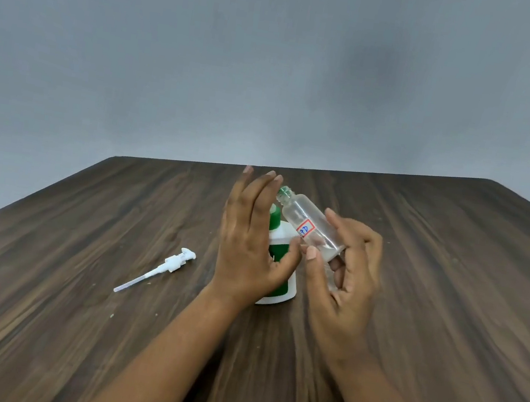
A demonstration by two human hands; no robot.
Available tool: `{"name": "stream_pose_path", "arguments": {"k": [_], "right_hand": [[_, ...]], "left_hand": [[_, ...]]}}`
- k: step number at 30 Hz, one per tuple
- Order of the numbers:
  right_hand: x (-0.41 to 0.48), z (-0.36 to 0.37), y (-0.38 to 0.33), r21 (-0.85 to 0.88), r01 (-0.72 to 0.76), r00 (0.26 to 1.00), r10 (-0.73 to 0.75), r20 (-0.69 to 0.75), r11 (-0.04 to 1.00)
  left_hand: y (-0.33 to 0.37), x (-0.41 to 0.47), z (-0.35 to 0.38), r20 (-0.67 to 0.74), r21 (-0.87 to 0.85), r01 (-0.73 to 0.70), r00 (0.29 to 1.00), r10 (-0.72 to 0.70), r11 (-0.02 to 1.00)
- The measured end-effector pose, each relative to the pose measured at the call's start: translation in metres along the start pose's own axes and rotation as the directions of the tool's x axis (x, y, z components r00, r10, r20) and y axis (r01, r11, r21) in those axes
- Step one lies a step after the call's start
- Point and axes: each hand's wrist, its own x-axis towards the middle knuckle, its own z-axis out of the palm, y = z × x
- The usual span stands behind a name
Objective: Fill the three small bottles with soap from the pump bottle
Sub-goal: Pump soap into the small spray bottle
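Wood table [69, 326]: right hand [344, 280] clamps tilted small bottle [308, 224], fingers curled.
Left hand [246, 249], fingers straight, might knock it loose.

Soft, even, dimmish light – faint shadow smudge on the wall [371, 66], desk [35, 322] edges bowed by wide-angle.

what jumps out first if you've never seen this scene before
The small clear bottle draws the eye first, held tilted in the right hand over the middle of the wooden table, with the open left hand beside its neck. Behind the left hand stands the white and green soap bottle. The white pump lies on the table to the left.
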Motion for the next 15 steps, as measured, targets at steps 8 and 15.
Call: {"name": "stream_pose_path", "arguments": {"k": [8,15], "right_hand": [[0.0,-0.002,-0.003,0.191,-0.109,0.994,0.105,0.031,0.976],[-0.003,-0.005,-0.01,0.167,-0.093,0.994,0.083,0.068,0.982]], "left_hand": [[-0.001,0.001,-0.002,-0.019,0.061,0.084,0.996,-0.083,0.995],[0.007,-0.013,-0.025,-0.076,0.223,0.057,0.996,-0.041,0.973]]}}
